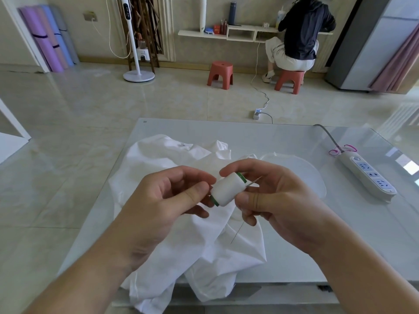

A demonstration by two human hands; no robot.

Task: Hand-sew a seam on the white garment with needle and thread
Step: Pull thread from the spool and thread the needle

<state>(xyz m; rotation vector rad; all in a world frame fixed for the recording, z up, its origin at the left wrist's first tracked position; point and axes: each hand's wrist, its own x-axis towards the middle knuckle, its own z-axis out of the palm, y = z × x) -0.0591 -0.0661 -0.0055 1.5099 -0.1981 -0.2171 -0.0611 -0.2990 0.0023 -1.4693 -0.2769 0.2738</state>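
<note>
On the glass bench (283, 137) the white garment (181, 223) lay crumpled and, as far as I could see, unstitched. Above it the right hand (274, 200) pinched a spool (227, 189) of white thread and a needle (238, 232), while the left hand (163, 200) pinched at the spool's end. I judged sewing hadn't begun; threading remained.

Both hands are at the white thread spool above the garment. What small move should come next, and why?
Probably the left hand should draw a thread end off the spool: its fingertips are at the spool's end, the right hand holds spool and needle, and no loose thread shows.
</note>
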